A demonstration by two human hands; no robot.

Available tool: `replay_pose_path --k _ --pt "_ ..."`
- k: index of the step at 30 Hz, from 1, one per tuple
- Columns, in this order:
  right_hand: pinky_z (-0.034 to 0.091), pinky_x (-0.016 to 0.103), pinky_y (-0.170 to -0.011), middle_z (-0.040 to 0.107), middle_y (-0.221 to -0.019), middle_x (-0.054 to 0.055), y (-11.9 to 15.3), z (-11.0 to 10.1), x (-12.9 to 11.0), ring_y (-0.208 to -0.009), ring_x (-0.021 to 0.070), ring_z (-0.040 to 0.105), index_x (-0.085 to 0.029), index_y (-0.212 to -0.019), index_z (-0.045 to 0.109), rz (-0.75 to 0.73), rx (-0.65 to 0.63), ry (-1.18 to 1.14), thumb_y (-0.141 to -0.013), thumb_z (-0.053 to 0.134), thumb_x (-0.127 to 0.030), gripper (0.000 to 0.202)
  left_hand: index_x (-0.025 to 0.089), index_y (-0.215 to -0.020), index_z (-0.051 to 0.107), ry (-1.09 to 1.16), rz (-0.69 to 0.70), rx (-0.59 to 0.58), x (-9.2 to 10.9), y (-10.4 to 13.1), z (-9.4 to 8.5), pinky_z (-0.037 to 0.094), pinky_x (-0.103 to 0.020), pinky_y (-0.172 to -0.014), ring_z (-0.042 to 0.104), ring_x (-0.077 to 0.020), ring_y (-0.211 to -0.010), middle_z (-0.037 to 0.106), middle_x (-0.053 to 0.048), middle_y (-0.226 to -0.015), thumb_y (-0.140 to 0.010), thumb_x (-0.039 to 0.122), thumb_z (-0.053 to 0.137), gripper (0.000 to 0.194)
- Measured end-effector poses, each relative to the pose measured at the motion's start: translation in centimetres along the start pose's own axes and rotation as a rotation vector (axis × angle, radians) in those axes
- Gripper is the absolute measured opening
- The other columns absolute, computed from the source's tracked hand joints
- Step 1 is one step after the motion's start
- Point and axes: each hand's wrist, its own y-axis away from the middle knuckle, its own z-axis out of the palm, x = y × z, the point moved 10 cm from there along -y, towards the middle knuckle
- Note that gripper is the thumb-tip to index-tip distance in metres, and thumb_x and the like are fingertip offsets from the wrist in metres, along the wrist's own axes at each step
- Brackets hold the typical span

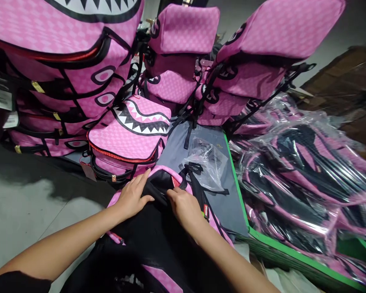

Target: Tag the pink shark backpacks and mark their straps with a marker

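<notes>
A pink and black backpack (164,228) lies in front of me, its black back side facing up and its top nearest the stacked bags. My left hand (129,199) holds the backpack's top left edge, fingers stretched along it and thumb set apart on the black fabric. Closed at the top right, my right hand (184,205) pinches the black fabric beside the pink rim; its fingertips are partly hidden. A black strap (198,187) runs along the right side. Just beyond my left hand lies another pink backpack (131,134) with a shark-mouth print.
Stacked pink backpacks (103,77) rise at the left, with more stacks (183,32) behind. A clear plastic bag (209,162) lies on the grey table (228,207), which has a green edge. At the right, plastic-wrapped backpacks (311,162) form a heap.
</notes>
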Motion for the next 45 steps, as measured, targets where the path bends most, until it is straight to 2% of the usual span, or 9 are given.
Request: replay_pose_path --k 3,7,19,24,28,31,38,42,45 --pt "0.035 0.023 -0.063 0.072 -0.089 0.005 -0.7 1.2 -0.5 -0.084 0.016 0.067 -0.021 -0.09 0.069 -0.007 -0.071 -0.07 -0.092 0.046 -0.011 0.026 0.025 -0.154 0.013 -0.012 0.02 0.014 -0.2 0.1 0.0 0.043 -0.042 -0.107 0.047 -0.0258 -0.13 0.046 -0.012 -0.144 -0.083 0.028 0.067 0.089" --pt "0.036 0.024 -0.062 0.072 -0.088 0.007 -1.4 2.0 -0.8 -0.082 0.018 0.068 -0.02 -0.094 0.069 -0.031 -0.085 0.014 -0.09 0.047 -0.011 0.024 0.027 -0.154 0.011 -0.014 0.033 0.015 -0.4 0.2 0.2 0.043 -0.042 -0.107 0.047 -0.0257 -0.131 0.045 -0.011 -0.145 -0.083 0.029 0.067 0.091" --pt "0.043 0.027 -0.064 0.07 -0.094 0.009 -1.0 1.6 -2.0 -0.083 0.0222 0.07 -0.017 -0.102 0.067 -0.118 -0.149 0.158 -0.092 0.045 -0.008 0.025 0.026 -0.155 0.009 -0.003 0.064 0.03 -0.6 0.3 0.1 0.042 -0.041 -0.11 0.045 -0.0244 -0.134 0.043 -0.012 -0.148 -0.083 0.031 0.068 0.093" --pt "0.041 0.026 -0.062 0.068 -0.101 0.011 -1.4 0.4 -2.5 -0.079 0.0202 0.068 -0.017 -0.12 0.06 -0.133 0.018 0.12 -0.094 0.041 -0.009 0.033 0.029 -0.155 0.011 0.049 0.057 0.025 -0.9 0.4 0.5 0.042 -0.043 -0.111 0.046 -0.0254 -0.134 0.044 -0.01 -0.148 -0.082 0.027 0.067 0.091" --pt "0.032 0.023 -0.058 0.068 -0.08 0.005 -4.2 0.6 -3.4 -0.07 0.0144 0.062 -0.016 -0.086 0.067 -0.181 0.017 -0.146 -0.088 0.054 -0.012 0.013 0.031 -0.155 0.01 0.073 0.057 0.078 -1.9 0.1 0.9 0.042 -0.044 -0.111 0.045 -0.0247 -0.135 0.044 -0.009 -0.148 -0.079 0.017 0.064 0.094" --pt "0.026 0.024 -0.055 0.065 -0.072 0.003 -5.3 0.4 -2.8 -0.064 0.0118 0.055 -0.016 -0.076 0.065 -0.133 0.067 -0.269 -0.085 0.056 -0.01 0.014 0.031 -0.155 0.01 0.073 0.097 0.1 -2.0 -0.1 1.1 0.043 -0.043 -0.11 0.045 -0.0245 -0.135 0.044 -0.008 -0.148 -0.077 0.014 0.063 0.096" --pt "0.026 0.027 -0.056 0.066 -0.08 0.002 -3.3 -0.1 -4.3 -0.064 0.0131 0.053 -0.017 -0.088 0.063 -0.314 0.222 -0.14 -0.08 0.054 -0.006 0.016 0.031 -0.155 0.014 0.078 0.109 0.141 -1.7 0.4 1.0 0.041 -0.045 -0.112 0.044 -0.0251 -0.137 0.042 -0.008 -0.151 -0.073 0.01 0.061 0.097" --pt "0.029 0.026 -0.054 0.068 -0.079 0.003 -2.7 -1.8 -5.4 -0.066 0.0143 0.06 -0.016 -0.083 0.063 -0.352 0.25 -0.082 -0.081 0.056 -0.006 0.012 0.032 -0.154 0.019 0.099 0.087 0.11 -1.6 0.5 0.8 0.04 -0.043 -0.113 0.043 -0.0239 -0.138 0.043 -0.007 -0.151 -0.072 0.008 0.061 0.095" --pt "0.031 0.027 -0.051 0.07 -0.081 0.007 -1.8 -2.1 -5.3 -0.065 0.0176 0.064 -0.015 -0.088 0.065 -0.413 0.239 0.118 -0.084 0.059 -0.009 0.01 0.032 -0.153 0.02 0.13 0.032 0.081 -1.4 0.4 0.3 0.04 -0.041 -0.113 0.045 -0.0233 -0.137 0.04 -0.006 -0.153 -0.077 0.016 0.063 0.09"
